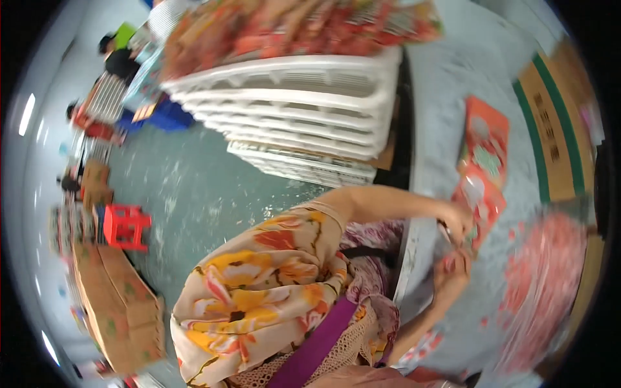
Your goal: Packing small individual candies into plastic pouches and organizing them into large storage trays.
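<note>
Head view, very blurry. Near the table (440,97) edge, a flat red packet (482,200), pinched at its lower end by the left hand (456,223), fingers curled tight on it. Just under it, the right hand (453,271), touching or almost touching the same packet; cannot tell if closed or loose, too smeared.

Looks thin and light, probably shiny wrap with soft stuff inside. Likely bends and crinkles, maybe slips a bit. Best held by a flat end or a side edge, not squeezed hard in the middle.

Further along the table, toward its far edge, a second red packet (486,132), lying flat, apart from the hands. By the near right part of the table, a red and white blur (543,284), maybe many more packets; cannot tell.

Past the table's right edge, a brown cardboard box (550,129) with a green stripe; inside not seen.

Left of the table, a stack of white plastic trays (304,123), with bright packets (291,26) piled on the top one. Lower trays look bare through the slots, hard to tell.

Down on the floor at left, a red stool (126,226) and shut brown boxes (116,310).
</note>
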Motion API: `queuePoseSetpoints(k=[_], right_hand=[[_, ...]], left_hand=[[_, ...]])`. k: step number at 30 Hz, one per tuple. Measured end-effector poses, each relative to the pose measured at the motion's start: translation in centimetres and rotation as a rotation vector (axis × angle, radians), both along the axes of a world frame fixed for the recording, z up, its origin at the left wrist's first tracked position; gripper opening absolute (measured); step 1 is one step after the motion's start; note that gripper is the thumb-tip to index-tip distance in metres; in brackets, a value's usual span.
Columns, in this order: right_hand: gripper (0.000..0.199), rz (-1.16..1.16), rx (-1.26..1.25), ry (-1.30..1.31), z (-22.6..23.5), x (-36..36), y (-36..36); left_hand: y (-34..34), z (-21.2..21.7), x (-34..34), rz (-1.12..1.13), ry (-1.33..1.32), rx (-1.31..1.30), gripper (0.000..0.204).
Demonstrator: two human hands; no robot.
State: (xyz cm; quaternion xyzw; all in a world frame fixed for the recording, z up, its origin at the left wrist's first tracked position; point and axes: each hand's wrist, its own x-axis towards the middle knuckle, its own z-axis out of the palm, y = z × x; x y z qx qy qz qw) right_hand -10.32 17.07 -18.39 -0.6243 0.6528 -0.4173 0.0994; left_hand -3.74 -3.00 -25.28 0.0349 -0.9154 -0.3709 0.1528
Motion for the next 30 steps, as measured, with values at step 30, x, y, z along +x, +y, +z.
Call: queuePoseSetpoints(k=[30], right_hand=[[0.022,-0.022,0.344,-0.352,0.2,-2.7,-2.2]], left_hand=[[6.5,6.7,2.5,0.497,0.219,-0.317,0.022]])
